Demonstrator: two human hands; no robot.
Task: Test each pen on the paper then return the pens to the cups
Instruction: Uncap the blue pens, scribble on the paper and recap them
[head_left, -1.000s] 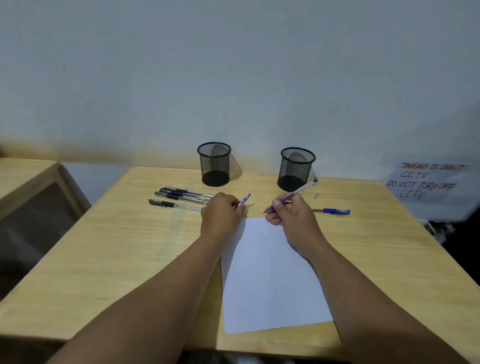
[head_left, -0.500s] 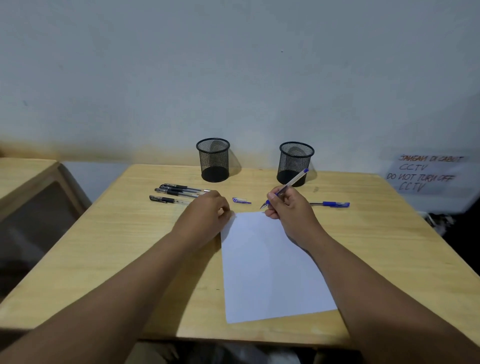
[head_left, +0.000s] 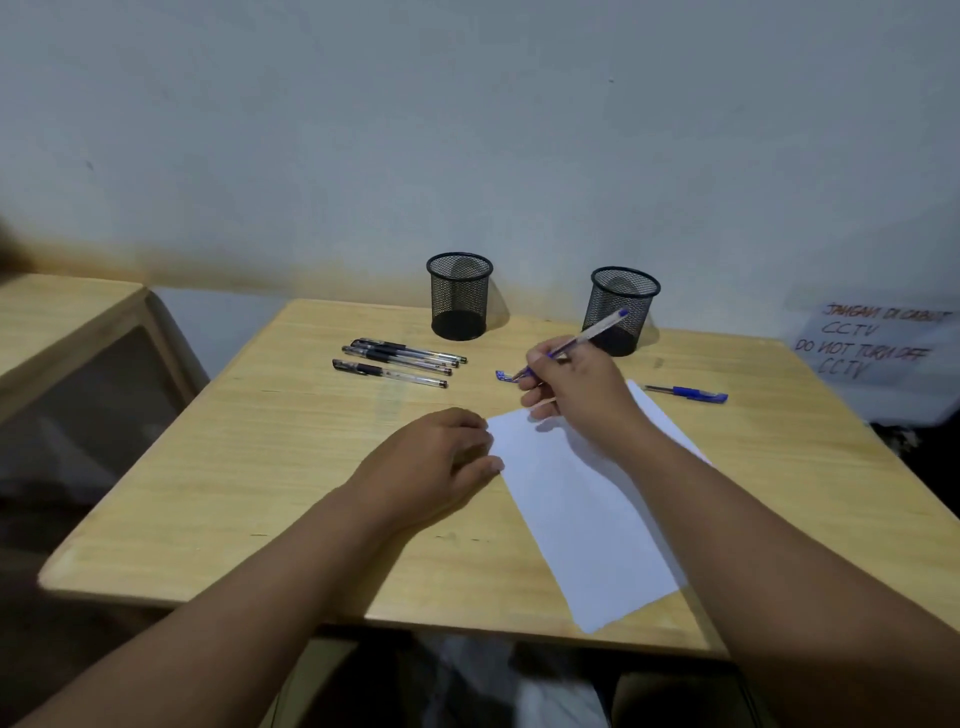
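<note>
A white sheet of paper (head_left: 582, 514) lies on the wooden table (head_left: 291, 467), turned at an angle. My right hand (head_left: 576, 384) grips an uncapped blue pen (head_left: 597, 330) in a writing hold, tip just beyond the paper's far corner. The pen's blue cap (head_left: 503, 375) lies on the table beside the tip. My left hand (head_left: 436, 460) rests flat at the paper's left edge, fingers touching it. Three black pens (head_left: 400, 358) lie side by side at the back left. A capped blue pen (head_left: 685, 392) lies to the right. Two black mesh cups (head_left: 460, 293) (head_left: 621, 306) stand at the back.
A second wooden table (head_left: 57, 317) stands to the left across a gap. A handwritten notice about CCTV (head_left: 872, 343) hangs at the right past the table's edge. The wall rises right behind the cups.
My left hand let go of the blue cap, left it on the table, and drew back to the paper's left edge. The paper has rotated. My right hand still holds the pen.
</note>
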